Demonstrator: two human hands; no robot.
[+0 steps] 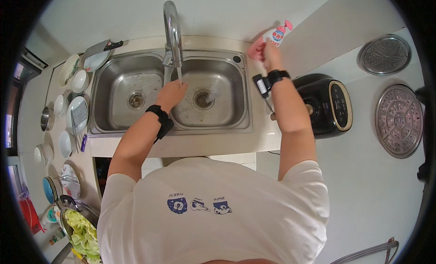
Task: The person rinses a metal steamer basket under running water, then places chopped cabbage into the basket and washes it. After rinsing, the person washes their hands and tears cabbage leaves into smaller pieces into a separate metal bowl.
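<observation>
My left hand [173, 94] is at the water stream [179, 74] from the chrome faucet [174, 34], over the divider and right basin of the double steel sink [207, 123]. Its fingers are mostly hidden from above, so whether it holds anything does not show. Water splashes around the right drain [203, 99]. At the back right corner of the counter, my right hand [270, 54] is wrapped around a pink and white pump bottle [276, 35]. The bottle leans right in view and bears writing. Black straps with small devices circle both wrists.
A black countertop appliance [322, 107] stands beside my right forearm. Two round perforated metal plates [385, 54] are at the far right. Along the left counter sit a cleaver [97, 49], bowls [80, 81], plates, and a pot holding lettuce [80, 235].
</observation>
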